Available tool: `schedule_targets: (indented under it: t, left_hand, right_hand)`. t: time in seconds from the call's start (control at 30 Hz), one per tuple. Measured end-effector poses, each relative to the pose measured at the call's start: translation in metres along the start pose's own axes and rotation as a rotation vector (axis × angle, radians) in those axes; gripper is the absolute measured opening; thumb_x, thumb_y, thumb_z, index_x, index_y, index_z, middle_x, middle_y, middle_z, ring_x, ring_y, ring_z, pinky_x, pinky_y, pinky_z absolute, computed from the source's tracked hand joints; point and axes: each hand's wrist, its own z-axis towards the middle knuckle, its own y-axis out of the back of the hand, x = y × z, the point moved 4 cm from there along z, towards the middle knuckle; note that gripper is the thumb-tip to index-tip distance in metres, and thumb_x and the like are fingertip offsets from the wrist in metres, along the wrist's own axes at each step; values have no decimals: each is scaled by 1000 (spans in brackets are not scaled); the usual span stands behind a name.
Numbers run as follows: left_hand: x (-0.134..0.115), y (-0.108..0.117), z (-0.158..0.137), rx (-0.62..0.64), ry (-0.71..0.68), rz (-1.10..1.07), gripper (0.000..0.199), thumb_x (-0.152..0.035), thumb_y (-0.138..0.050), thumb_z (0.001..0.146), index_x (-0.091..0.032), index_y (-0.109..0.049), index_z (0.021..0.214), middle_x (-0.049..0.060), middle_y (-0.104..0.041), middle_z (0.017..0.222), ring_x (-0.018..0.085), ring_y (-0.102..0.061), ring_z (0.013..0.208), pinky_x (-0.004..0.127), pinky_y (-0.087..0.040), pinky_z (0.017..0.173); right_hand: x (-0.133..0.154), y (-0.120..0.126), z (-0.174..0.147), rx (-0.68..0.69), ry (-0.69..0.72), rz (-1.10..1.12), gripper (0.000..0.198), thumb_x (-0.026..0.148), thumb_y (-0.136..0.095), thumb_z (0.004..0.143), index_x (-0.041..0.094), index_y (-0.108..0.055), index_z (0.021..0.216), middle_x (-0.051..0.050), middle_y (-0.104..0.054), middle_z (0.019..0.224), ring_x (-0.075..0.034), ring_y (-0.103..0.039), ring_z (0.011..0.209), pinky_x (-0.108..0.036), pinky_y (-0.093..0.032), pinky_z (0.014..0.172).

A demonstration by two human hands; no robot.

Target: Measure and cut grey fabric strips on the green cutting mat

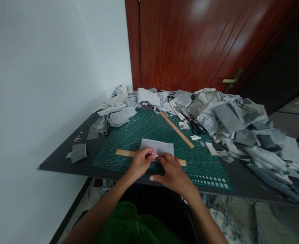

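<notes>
A grey fabric piece (162, 146), roughly rectangular, lies on the green cutting mat (144, 125) with a wooden ruler (125, 153) across its near part. My left hand (142, 162) pinches a small pink-and-white flat piece (154, 155), which looks like tailor's chalk, over the fabric close to the ruler. Spread over the ruler's right part is my right hand (173, 171), fingertips down on the fabric and ruler, thumb stretched out toward the left. The two hands nearly meet at the fingertips and cover part of the ruler and the fabric's near edge.
A second wooden ruler (177, 130) lies slanted on the mat. Black-handled scissors (196, 128) rest beside a large heap of grey fabric scraps (230, 115). More scraps (121, 105) are piled at the back left, and a folded piece (78, 153) lies on the dark table (63, 162).
</notes>
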Motion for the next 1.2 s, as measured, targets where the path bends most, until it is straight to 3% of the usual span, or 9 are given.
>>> schedule_targets:
  t: [0.1, 0.2, 0.4, 0.47, 0.57, 0.77, 0.93, 1.03, 1.2]
  left_hand:
    - [1, 1, -1, -7, -25, 16, 10, -26, -64, 89, -19, -71, 88, 1, -74, 84, 18, -68, 79, 29, -50, 75]
    - [1, 1, -2, 9, -50, 24, 10, -25, -62, 90, -20, -71, 88, 1, -75, 85, 18, -69, 80, 29, -51, 77]
    - [2, 5, 1, 41, -44, 34, 12, -26, -64, 89, -20, -73, 94, 3, -78, 91, 20, -72, 85, 30, -54, 79]
    - [2, 7, 2, 60, -32, 46, 16, -30, -64, 91, -20, -75, 98, 3, -78, 93, 20, -73, 86, 30, -54, 79]
    - [2, 10, 5, 110, -26, 58, 27, -36, -55, 98, -20, -76, 99, 3, -78, 89, 20, -72, 82, 30, -53, 75]
    - [7, 13, 9, 125, 2, 45, 28, -33, -53, 96, -19, -76, 102, 4, -79, 93, 21, -72, 86, 31, -54, 80]
    - [10, 12, 10, 146, 10, -7, 28, -31, -49, 96, -18, -74, 99, 4, -77, 90, 20, -72, 82, 30, -55, 76]
    - [12, 12, 10, 139, -8, 3, 29, -33, -48, 98, -19, -74, 100, 4, -76, 90, 20, -71, 84, 31, -56, 78]
    - [17, 9, 9, 140, -26, -12, 30, -35, -48, 99, -20, -74, 100, 3, -74, 87, 20, -70, 81, 31, -55, 78]
  right_hand:
    - [-9, -2, 8, -139, -58, 117, 43, 33, -66, 97, 19, -60, 137, -12, -72, 127, -28, -64, 119, -42, -46, 105]
    - [-8, -8, 14, -227, 16, 205, 38, 18, -57, 100, 21, -61, 138, -9, -75, 126, -24, -68, 115, -38, -47, 104]
    - [-15, -20, 19, -387, 119, 415, 22, 17, -59, 99, 24, -76, 111, -6, -80, 107, -24, -73, 100, -38, -53, 94]
    - [-23, -17, 19, -448, 90, 487, 17, 19, -61, 98, 23, -77, 103, -5, -80, 98, -23, -73, 92, -36, -54, 86]
    - [-34, -6, 16, -516, 18, 520, 14, 21, -66, 95, 22, -74, 107, -4, -76, 92, -22, -71, 83, -32, -54, 77]
    - [-24, 0, 4, -451, 130, 362, 18, 16, -56, 100, 21, -73, 98, -7, -67, 96, -22, -65, 90, -33, -52, 80]
    - [-6, -20, -3, -313, 179, -2, 44, 1, -49, 94, 23, -68, 128, -9, -69, 107, -26, -62, 100, -40, -48, 89]
    - [2, -25, -4, -319, 193, -90, 46, 0, -51, 94, 20, -65, 134, -9, -71, 111, -27, -62, 104, -40, -47, 92]
    - [6, -24, -4, -359, 183, -260, 42, -2, -52, 92, 17, -72, 123, -10, -71, 103, -28, -61, 97, -40, -46, 88]
